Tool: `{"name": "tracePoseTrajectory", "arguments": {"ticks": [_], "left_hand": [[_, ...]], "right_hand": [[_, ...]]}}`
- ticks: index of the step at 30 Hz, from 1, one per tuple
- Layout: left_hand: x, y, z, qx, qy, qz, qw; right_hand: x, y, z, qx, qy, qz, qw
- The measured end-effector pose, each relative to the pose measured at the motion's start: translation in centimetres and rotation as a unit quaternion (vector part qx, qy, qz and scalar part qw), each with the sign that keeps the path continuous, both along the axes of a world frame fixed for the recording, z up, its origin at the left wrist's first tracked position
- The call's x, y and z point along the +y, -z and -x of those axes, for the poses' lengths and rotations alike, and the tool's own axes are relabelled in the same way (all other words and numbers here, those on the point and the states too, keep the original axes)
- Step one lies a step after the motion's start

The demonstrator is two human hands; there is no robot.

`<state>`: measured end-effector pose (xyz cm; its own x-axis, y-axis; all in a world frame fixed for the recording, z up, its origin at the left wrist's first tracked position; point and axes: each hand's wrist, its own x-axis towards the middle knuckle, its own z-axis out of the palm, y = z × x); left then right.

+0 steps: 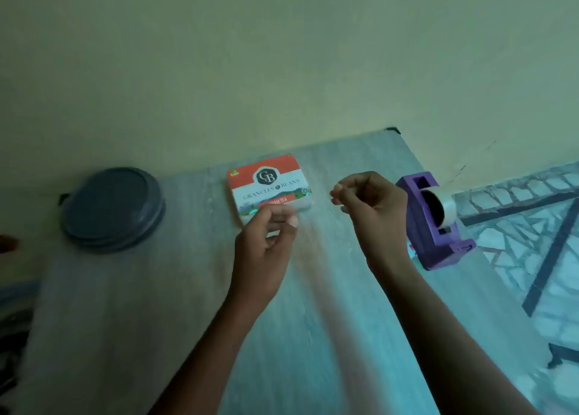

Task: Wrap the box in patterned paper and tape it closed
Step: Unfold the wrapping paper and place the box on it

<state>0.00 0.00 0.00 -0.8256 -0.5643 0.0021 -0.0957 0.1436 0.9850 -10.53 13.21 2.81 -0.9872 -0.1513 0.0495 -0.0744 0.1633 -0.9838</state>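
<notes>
Setting: pale wood-grain table (pixel 188 320) is standing against a yellow wall.
Left hand (pixel 266 242): is hovering with fingers curled, fingertips blurred; cannot tell whether they are pinching anything.
Right hand (pixel 369 204): is hovering with fingers curled, fingertips pinched together; contents unclear.
Box (pixel 269 186): is lying unwrapped just beyond the left hand.
Tape dispenser (pixel 434 220): purple, is sitting right of the right hand.
Grey lid (pixel 112 208): is lying at far left.

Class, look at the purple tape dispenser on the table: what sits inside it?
A roll of clear tape sits in the purple tape dispenser, with its dark core showing. The right hand covers the dispenser's near left side, so nothing can be seen there.
</notes>
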Motion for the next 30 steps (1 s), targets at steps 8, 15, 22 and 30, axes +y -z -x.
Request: {"name": "tracePoseTrajectory", "arguments": {"ticks": [8, 15, 22, 30], "left_hand": [[1.9, 11.6, 6.6, 0.002, 0.099, 0.098, 0.99], [3.4, 13.9, 10.7, -0.018, 0.223, 0.235, 0.946], [6.7, 15.0, 12.5, -0.053, 0.225, 0.299, 0.926], [11.8, 15.0, 11.0, -0.164, 0.176, 0.412, 0.879]], "right_hand": [[2.5, 12.4, 2.9, 0.058, 0.022, -0.042, 0.997], [4.3, 14.4, 3.2, 0.203, 0.065, -0.103, 0.972], [8.6, 14.5, 2.1, 0.329, 0.089, -0.199, 0.919], [16.2, 15.3, -0.5, 0.34, 0.178, -0.334, 0.861]]}}
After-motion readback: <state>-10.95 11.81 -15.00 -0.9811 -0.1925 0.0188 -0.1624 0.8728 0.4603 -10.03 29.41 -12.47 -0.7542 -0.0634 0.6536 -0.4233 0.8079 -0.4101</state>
